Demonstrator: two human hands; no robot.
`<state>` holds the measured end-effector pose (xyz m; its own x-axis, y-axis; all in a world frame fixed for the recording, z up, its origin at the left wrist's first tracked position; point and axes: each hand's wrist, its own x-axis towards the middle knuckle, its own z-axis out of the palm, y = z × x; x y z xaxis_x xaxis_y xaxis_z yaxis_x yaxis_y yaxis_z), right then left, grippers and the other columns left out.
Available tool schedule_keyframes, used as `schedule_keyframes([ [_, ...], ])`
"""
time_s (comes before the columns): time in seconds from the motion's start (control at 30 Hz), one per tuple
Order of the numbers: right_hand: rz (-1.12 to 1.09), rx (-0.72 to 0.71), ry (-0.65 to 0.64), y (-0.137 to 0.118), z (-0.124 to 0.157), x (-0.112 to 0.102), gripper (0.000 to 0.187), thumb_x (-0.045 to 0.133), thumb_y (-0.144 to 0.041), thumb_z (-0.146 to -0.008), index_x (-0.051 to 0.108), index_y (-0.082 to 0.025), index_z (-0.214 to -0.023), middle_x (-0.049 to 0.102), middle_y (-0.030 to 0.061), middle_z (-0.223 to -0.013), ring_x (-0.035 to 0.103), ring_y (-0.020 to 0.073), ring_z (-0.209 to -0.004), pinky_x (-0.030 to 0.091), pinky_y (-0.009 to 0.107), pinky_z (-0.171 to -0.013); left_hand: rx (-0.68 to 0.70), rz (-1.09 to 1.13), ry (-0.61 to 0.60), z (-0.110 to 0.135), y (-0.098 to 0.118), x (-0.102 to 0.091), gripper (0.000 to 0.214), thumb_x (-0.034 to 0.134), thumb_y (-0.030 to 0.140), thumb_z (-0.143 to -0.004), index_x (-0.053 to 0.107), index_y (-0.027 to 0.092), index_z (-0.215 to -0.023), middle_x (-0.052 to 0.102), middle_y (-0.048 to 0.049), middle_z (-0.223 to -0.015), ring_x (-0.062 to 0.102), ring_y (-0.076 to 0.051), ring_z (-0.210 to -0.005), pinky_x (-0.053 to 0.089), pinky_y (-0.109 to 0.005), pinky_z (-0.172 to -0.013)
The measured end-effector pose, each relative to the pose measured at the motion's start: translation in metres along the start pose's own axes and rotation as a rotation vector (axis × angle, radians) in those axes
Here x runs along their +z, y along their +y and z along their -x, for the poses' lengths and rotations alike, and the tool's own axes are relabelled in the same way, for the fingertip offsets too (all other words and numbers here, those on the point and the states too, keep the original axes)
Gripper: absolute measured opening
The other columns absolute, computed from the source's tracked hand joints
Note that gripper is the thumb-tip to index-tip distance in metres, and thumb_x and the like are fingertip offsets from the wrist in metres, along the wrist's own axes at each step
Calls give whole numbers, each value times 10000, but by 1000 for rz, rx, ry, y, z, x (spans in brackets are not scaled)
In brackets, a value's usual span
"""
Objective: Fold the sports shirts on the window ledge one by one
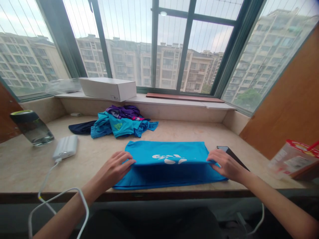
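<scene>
A blue T-shirt (149, 151) with a white print lies partly folded on the stone sill in front of me. Its near layer is lifted along a crease, and a shadow falls beneath it. My left hand (119, 164) pinches the left end of this raised edge between thumb and fingers. At the opposite end, my right hand (225, 162) is closed on the cloth in the same way. The lower layer of the shirt rests flat along the sill's front edge. A dark phone (233, 156) lies just behind my right hand.
Crumpled clothes (119, 122) in blue and purple lie behind the shirt. On the left are a water bottle (33, 127) and a white power bank (66, 146), whose cable (67, 191) loops over my left forearm. A white box (107, 89) sits by the window; a plastic cup (294, 159) stands right.
</scene>
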<state>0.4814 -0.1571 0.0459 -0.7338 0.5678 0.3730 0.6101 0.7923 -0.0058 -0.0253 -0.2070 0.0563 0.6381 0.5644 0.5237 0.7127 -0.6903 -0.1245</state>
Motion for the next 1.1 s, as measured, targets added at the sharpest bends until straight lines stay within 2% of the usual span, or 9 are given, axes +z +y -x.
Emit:
schedule_keyframes([
  [0.13,-75,-51,-167,-8,13,-1,84,612,-176,-904,657,-216,-963,669,74,-1033,623,241,-1007,493,412,-940,3,179,-202,15,11,0,140,563,178,-944,667,232,-1021,680,-67,-1150,622,-228,-1120,495,-372,-1020],
  [0.27,-109,-64,-217,-12,19,0,82,603,-245,-943,673,-221,-979,673,75,-1055,631,225,-997,496,413,-943,-10,292,-278,23,7,0,193,599,230,-948,675,252,-1124,682,-63,-1255,614,-234,-1201,494,-349,-1063],
  [0.43,-88,-140,-236,-14,22,0,148,587,-272,-976,684,-219,-1074,691,77,-1058,636,213,-988,479,433,-971,15,268,-305,30,5,-8,313,649,264,-928,670,318,-1235,666,-33,-1324,603,-251,-1242,486,-376,-1092],
  [0.6,-13,-213,-134,2,23,16,323,553,-207,-986,637,-257,-1294,717,85,-1112,658,208,-1022,482,432,-980,-11,203,-239,35,7,0,279,609,248,-953,696,323,-1207,688,-25,-1292,635,-240,-1201,501,-368,-1074],
  [0.7,71,-132,-122,25,8,26,401,494,-105,-968,658,-289,-1284,718,82,-1185,664,215,-1075,480,437,-999,-58,161,-218,25,18,10,228,572,299,-979,723,278,-1149,716,-48,-1229,668,-253,-1146,527,-401,-1037],
  [0.83,160,111,-117,40,-38,32,447,461,-74,-946,672,-297,-1271,701,87,-1267,652,246,-1141,447,482,-1052,-115,158,-235,-1,54,13,323,582,360,-971,678,224,-1248,708,-99,-1255,660,-305,-1166,540,-476,-1014],
  [0.9,148,210,-99,28,-64,36,417,445,-120,-968,664,-266,-1291,694,110,-1278,642,263,-1167,435,489,-1068,-93,233,-252,-14,70,11,360,563,333,-981,629,229,-1319,706,-97,-1265,671,-282,-1152,535,-465,-1027],
  [0.97,95,253,-97,6,-86,44,382,449,-210,-992,653,-242,-1313,695,121,-1277,635,275,-1185,441,473,-1071,-85,302,-237,-25,74,12,359,515,290,-1001,610,243,-1344,706,-89,-1268,669,-253,-1158,519,-442,-1053],
  [1.1,-19,241,-181,-33,-105,64,407,391,-339,-1029,618,-271,-1361,682,88,-1313,610,262,-1240,462,433,-1065,-227,200,-205,-33,47,27,346,497,306,-1002,657,206,-1292,635,-129,-1375,559,-310,-1313,442,-526,-1117],
])
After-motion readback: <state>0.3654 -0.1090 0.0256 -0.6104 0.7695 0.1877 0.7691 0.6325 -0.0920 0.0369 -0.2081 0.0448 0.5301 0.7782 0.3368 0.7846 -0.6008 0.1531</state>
